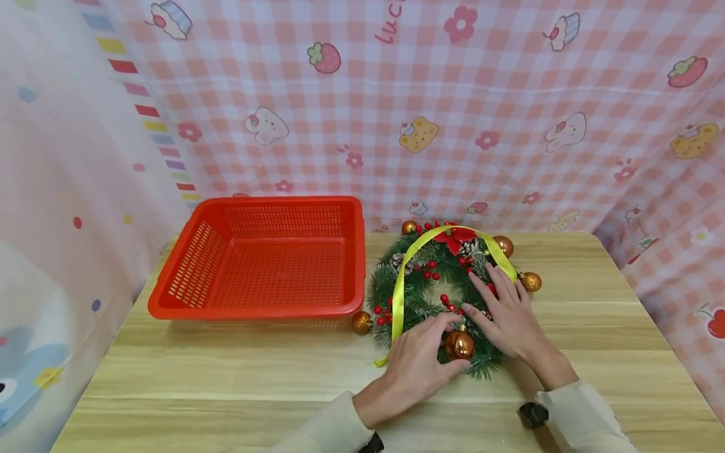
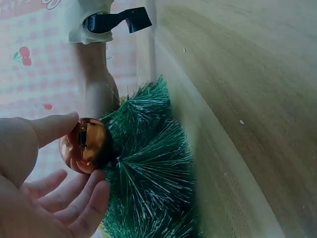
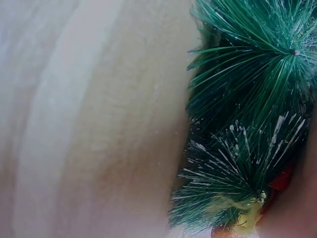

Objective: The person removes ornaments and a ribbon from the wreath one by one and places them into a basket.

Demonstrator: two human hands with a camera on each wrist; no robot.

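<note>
A green wreath (image 1: pixel 391 283) lies on the table, with red berries, pine cones, a red flower (image 1: pixel 455 238) and shiny baubles. A yellow ribbon (image 1: pixel 399 302) arches over it. My left hand (image 1: pixel 416 358) is at the near side, thumb and fingers curved round a copper bauble (image 1: pixel 459 345); in the left wrist view this bauble (image 2: pixel 85 145) sits between thumb and fingertips. On the wreath's right side rests my right hand (image 1: pixel 506 318), fingers spread and fairly straight. The right wrist view shows mainly pine needles (image 3: pixel 247 99), with the fingers hidden.
A red plastic basket (image 1: pixel 277 311) stands left of the wreath, with a gold bauble (image 1: pixel 361 322) by its near right corner. More baubles (image 1: pixel 530 281) stick out at the wreath's right. A patterned cloth (image 1: pixel 368 126) hangs behind the wooden table (image 1: pixel 226 390).
</note>
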